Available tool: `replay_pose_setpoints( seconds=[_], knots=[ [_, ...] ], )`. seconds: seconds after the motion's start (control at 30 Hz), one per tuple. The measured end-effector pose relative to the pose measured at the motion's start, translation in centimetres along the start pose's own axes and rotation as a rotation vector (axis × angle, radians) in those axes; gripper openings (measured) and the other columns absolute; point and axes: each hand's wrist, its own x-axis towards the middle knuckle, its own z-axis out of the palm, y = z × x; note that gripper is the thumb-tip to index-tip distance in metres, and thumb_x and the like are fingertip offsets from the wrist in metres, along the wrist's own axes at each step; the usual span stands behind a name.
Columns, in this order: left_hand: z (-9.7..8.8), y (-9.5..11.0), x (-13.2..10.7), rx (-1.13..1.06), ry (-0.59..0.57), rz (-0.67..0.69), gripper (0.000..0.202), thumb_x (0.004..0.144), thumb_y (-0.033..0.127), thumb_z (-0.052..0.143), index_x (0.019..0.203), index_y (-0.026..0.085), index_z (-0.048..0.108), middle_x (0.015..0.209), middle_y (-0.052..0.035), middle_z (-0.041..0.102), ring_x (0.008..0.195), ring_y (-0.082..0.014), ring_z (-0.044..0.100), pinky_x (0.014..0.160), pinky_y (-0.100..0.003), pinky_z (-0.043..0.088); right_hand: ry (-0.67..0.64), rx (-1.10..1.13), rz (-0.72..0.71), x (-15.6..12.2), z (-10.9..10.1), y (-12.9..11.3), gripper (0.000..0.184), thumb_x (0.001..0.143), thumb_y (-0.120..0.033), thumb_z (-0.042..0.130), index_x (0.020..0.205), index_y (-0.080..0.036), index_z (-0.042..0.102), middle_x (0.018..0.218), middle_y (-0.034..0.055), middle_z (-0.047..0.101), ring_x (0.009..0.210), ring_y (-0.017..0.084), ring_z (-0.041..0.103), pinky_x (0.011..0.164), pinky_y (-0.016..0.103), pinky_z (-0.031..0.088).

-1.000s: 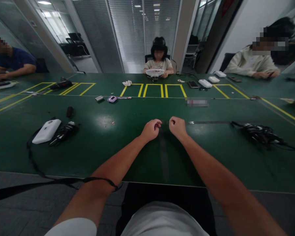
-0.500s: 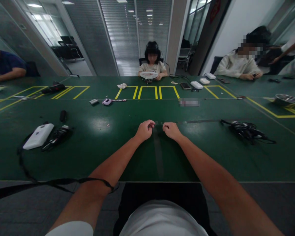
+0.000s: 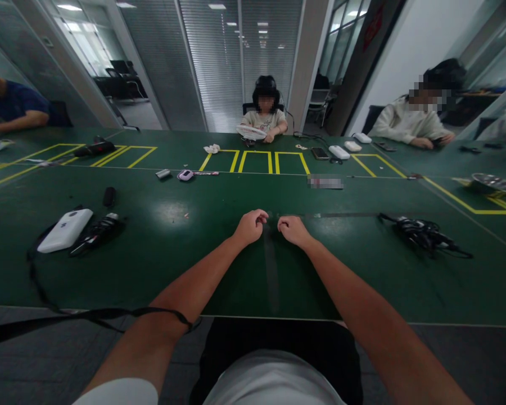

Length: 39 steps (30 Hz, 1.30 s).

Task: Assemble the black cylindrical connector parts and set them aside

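My left hand (image 3: 252, 226) rests on the green table (image 3: 185, 270) in front of me, its fingers curled inward and nothing visible in them. Close by on the right, my right hand (image 3: 293, 231) lies with its fingers folded into a loose fist, also without anything showing in it. A small gap separates the two hands, and a strip of grey tape (image 3: 271, 270) runs along the table between my forearms. A black strap (image 3: 152, 310) crosses my left forearm and leads toward a white power bank (image 3: 66, 230) on the left.
A bundled black cable (image 3: 425, 233) lies at right; another cable bundle (image 3: 96, 232) and a small black object (image 3: 109, 196) are at left. Beyond are a lilac gadget (image 3: 185, 175), yellow tape outlines (image 3: 256, 153) and a phone (image 3: 320, 153). Several people sit around the table, one opposite holding a white object (image 3: 251, 133).
My view has tilted and shifted slightly, so the table and the items on it appear a little displaced. Both hands keep the same pose on the table.
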Motion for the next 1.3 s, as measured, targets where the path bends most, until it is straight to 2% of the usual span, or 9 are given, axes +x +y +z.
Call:
replay_pose_setpoints(
  seconds=[0.5, 0.63, 0.7, 0.8, 0.87, 0.97, 1.1, 1.2, 1.3],
  knots=[
    [0.2, -0.5, -0.1, 0.033, 0.021, 0.016, 0.037, 0.072, -0.004, 0.044, 0.096, 0.015, 0.064, 0.085, -0.0049, 0.067, 0.079, -0.0169, 0.063, 0.078, -0.033, 0.054, -0.028, 0.037, -0.013, 0.2, 0.0, 0.2, 0.027, 0.074, -0.009, 0.044, 0.061, -0.018, 0.066, 0.066, 0.0017, 0.065, 0.066, 0.014, 0.055, 0.067, 0.025, 0.037],
    [-1.3, -0.1, 0.1, 0.159, 0.044, 0.066, 0.033, 0.074, 0.0, 0.046, 0.097, 0.016, 0.065, 0.092, -0.0063, 0.067, 0.086, -0.0187, 0.063, 0.083, -0.035, 0.053, -0.027, 0.048, -0.001, 0.1, -0.2, 0.4, 0.027, 0.074, -0.009, 0.044, 0.061, -0.018, 0.066, 0.065, 0.0014, 0.064, 0.066, 0.015, 0.055, 0.066, 0.025, 0.037],
    [-3.5, -0.4, 0.4, 0.26, 0.055, 0.08, 0.033, 0.077, 0.003, 0.048, 0.102, 0.016, 0.065, 0.101, -0.0074, 0.066, 0.096, -0.0204, 0.062, 0.091, -0.037, 0.051, -0.027, 0.059, 0.011, 0.1, -0.2, 0.5, 0.027, 0.074, -0.009, 0.044, 0.061, -0.018, 0.066, 0.064, 0.0011, 0.064, 0.065, 0.015, 0.055, 0.066, 0.025, 0.036],
    [-8.6, -2.2, 0.4, 0.451, 0.148, -0.031, 0.035, 0.078, 0.01, 0.052, 0.111, 0.016, 0.063, 0.114, -0.0105, 0.064, 0.11, -0.0244, 0.058, 0.101, -0.042, 0.046, -0.032, 0.069, 0.007, 0.0, -0.3, 0.7, 0.027, 0.074, -0.009, 0.044, 0.061, -0.018, 0.066, 0.064, 0.0007, 0.063, 0.064, 0.014, 0.055, 0.066, 0.025, 0.037],
    [-13.0, -4.2, -0.5, 0.64, 0.205, -0.216, 0.037, 0.077, 0.017, 0.057, 0.114, 0.015, 0.062, 0.12, -0.0147, 0.061, 0.116, -0.0304, 0.053, 0.103, -0.05, 0.043, -0.037, 0.077, 0.002, 0.1, -0.2, 0.8, 0.027, 0.074, -0.009, 0.044, 0.062, -0.018, 0.066, 0.064, 0.0005, 0.063, 0.063, 0.014, 0.055, 0.065, 0.025, 0.037],
    [-19.7, -8.0, -3.5, 0.932, 0.293, -0.536, 0.052, 0.074, 0.031, 0.066, 0.122, 0.012, 0.057, 0.131, -0.021, 0.054, 0.121, -0.0396, 0.047, 0.098, -0.061, 0.04, -0.045, 0.081, -0.004, 0.1, -0.1, 1.0, 0.027, 0.074, -0.009, 0.044, 0.061, -0.018, 0.066, 0.064, 0.0004, 0.064, 0.063, 0.014, 0.054, 0.065, 0.025, 0.037],
    [-27.0, -12.3, -9.5, 1.179, 0.261, -0.889, 0.071, 0.066, 0.048, 0.073, 0.122, 0.009, 0.052, 0.137, -0.0247, 0.051, 0.123, -0.0407, 0.047, 0.099, -0.06, 0.039, -0.041, 0.071, -0.008, 0.2, 0.1, 1.3, 0.027, 0.073, -0.009, 0.044, 0.062, -0.019, 0.066, 0.065, 0.0004, 0.064, 0.063, 0.014, 0.055, 0.065, 0.026, 0.036],
    [-30.2, -14.0, -13.4, 1.2, 0.175, -1.069, 0.072, 0.068, 0.065, 0.063, 0.118, 0.013, 0.052, 0.137, -0.0248, 0.052, 0.121, -0.0401, 0.051, 0.094, -0.055, 0.045, -0.037, 0.069, 0.003, 0.2, 0.1, 1.2, 0.028, 0.073, -0.008, 0.044, 0.062, -0.019, 0.067, 0.066, 0.0004, 0.065, 0.065, 0.014, 0.056, 0.066, 0.025, 0.037],
    [-31.6, -14.9, -16.0, 1.137, 0.138, -1.132, 0.067, 0.068, 0.068, 0.058, 0.112, 0.017, 0.051, 0.127, -0.0232, 0.059, 0.111, -0.0387, 0.059, 0.085, -0.049, 0.05, -0.033, 0.063, 0.006, 0.0, -0.1, 1.0, 0.028, 0.072, -0.008, 0.044, 0.062, -0.019, 0.068, 0.068, 0.001, 0.067, 0.068, 0.014, 0.057, 0.067, 0.025, 0.038]
  ],
)
